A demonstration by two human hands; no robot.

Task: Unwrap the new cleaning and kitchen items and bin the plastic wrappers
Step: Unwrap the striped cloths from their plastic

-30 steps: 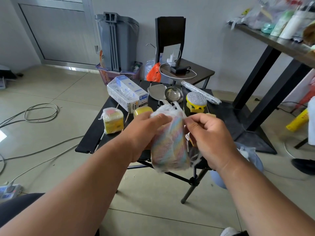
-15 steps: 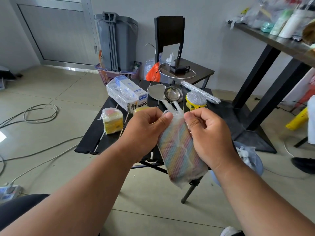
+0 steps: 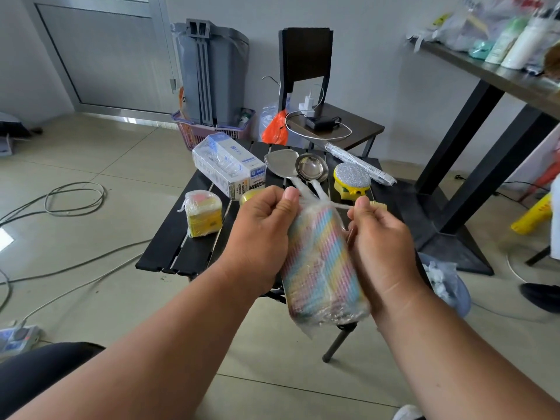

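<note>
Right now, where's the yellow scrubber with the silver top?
Head view: the scrubber sits on the black table's far right, between the ladle and a long wrapped packet.

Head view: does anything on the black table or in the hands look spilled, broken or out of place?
Nothing stands out. Both hands, left and right, pinch the twisted top of the plastic wrapper on the striped cloth pack, which looks intact. The wrapped sponges on the black table sit upright, unspilled.

- The single head view looks forward and down, close above both forearms.
- It faces the black slatted table (image 3: pixel 169 250) and the far wall beyond.
</note>
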